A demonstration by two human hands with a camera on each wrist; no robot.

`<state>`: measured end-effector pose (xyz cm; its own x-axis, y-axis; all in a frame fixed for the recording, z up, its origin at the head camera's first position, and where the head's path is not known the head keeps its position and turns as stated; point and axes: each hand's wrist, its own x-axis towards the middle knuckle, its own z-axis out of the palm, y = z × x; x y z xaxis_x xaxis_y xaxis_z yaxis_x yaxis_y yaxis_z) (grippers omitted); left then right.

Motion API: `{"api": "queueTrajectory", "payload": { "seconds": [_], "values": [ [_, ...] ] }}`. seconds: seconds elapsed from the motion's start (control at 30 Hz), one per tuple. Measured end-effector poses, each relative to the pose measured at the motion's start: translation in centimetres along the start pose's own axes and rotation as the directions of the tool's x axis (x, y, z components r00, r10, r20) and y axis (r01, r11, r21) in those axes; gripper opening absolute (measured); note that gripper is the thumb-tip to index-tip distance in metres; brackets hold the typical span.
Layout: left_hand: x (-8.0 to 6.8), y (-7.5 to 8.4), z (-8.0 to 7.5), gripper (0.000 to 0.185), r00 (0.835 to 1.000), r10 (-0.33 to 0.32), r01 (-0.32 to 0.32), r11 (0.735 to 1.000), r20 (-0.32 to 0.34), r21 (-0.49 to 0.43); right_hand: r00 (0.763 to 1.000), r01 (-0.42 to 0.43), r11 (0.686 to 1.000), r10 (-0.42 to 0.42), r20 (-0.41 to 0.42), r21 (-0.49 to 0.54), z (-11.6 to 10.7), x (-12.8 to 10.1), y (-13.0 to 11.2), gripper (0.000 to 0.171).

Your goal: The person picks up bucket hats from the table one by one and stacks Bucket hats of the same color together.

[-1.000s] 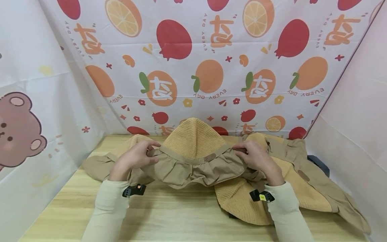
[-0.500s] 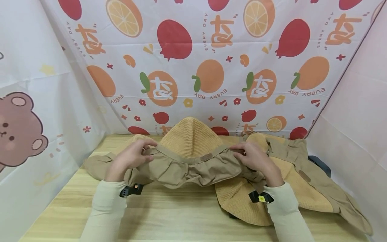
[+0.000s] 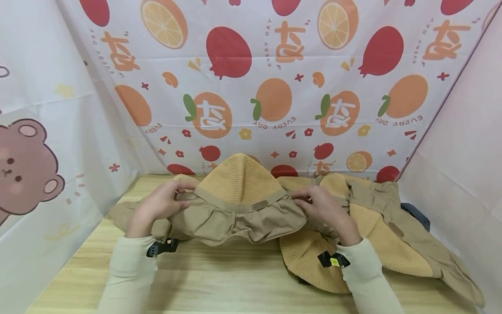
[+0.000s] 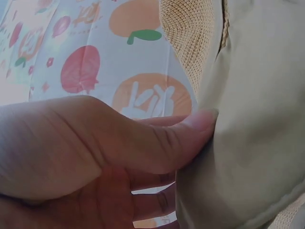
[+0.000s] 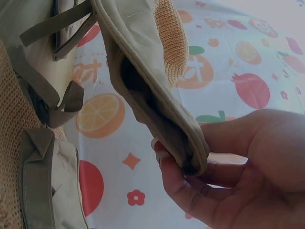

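Note:
A sun hat (image 3: 240, 192) with a woven yellow crown and a khaki cloth brim is held up over the wooden table (image 3: 219, 279). My left hand (image 3: 158, 205) pinches the brim's left edge; in the left wrist view the thumb (image 4: 190, 131) presses on the khaki cloth (image 4: 257, 119). My right hand (image 3: 319, 205) pinches the right edge; in the right wrist view its fingers (image 5: 186, 186) grip the folded khaki brim (image 5: 157, 105) from below.
More hats of the same kind (image 3: 388, 231) lie heaped at the right of the table, and another (image 3: 121, 216) lies flat behind my left hand. Fruit-print cloth (image 3: 274, 87) walls in the back and both sides. A dark object (image 3: 417, 216) shows behind the right heap.
Both hands with the hat have shifted slightly to the left and a little away from me. The grip on the brim is the same.

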<state>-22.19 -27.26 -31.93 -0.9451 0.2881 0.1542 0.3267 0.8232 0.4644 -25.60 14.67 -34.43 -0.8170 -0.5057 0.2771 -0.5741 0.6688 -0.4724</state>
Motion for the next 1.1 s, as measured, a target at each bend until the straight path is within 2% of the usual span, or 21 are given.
{"api": "queueTrajectory", "payload": {
  "seconds": [0.23,0.4,0.57,0.7,0.9,1.1],
  "values": [
    [-0.7,0.2,-0.6,0.042,0.998,-0.059,0.059,0.998,-0.008,0.012,0.998,0.010,1.000,-0.010,0.059,-0.008,0.3,0.1,-0.7,0.033],
    [-1.4,-0.4,-0.9,0.041,0.998,-0.061,0.061,0.998,-0.027,0.018,0.993,0.015,0.999,-0.011,0.121,-0.029,0.4,0.7,-1.3,0.036],
    [-1.9,-1.6,-1.5,0.040,0.998,-0.055,0.056,0.998,-0.042,0.038,0.986,0.038,0.997,-0.025,0.163,-0.074,0.5,2.1,-2.3,0.038],
    [-2.4,-2.7,-2.4,0.041,0.996,-0.074,0.077,0.995,-0.042,0.067,0.981,0.098,0.989,-0.078,0.175,-0.108,1.0,3.7,-3.0,0.039],
    [-2.7,-4.8,-4.0,0.042,0.995,-0.095,0.098,0.992,-0.040,0.077,0.971,0.136,0.988,-0.119,0.207,-0.067,1.9,6.4,-3.8,0.038],
    [-3.1,-6.8,-6.0,0.045,0.989,-0.147,0.147,0.986,-0.005,0.074,0.959,0.169,0.986,-0.161,0.234,-0.012,2.9,8.9,-4.8,0.037]
  ]
}}
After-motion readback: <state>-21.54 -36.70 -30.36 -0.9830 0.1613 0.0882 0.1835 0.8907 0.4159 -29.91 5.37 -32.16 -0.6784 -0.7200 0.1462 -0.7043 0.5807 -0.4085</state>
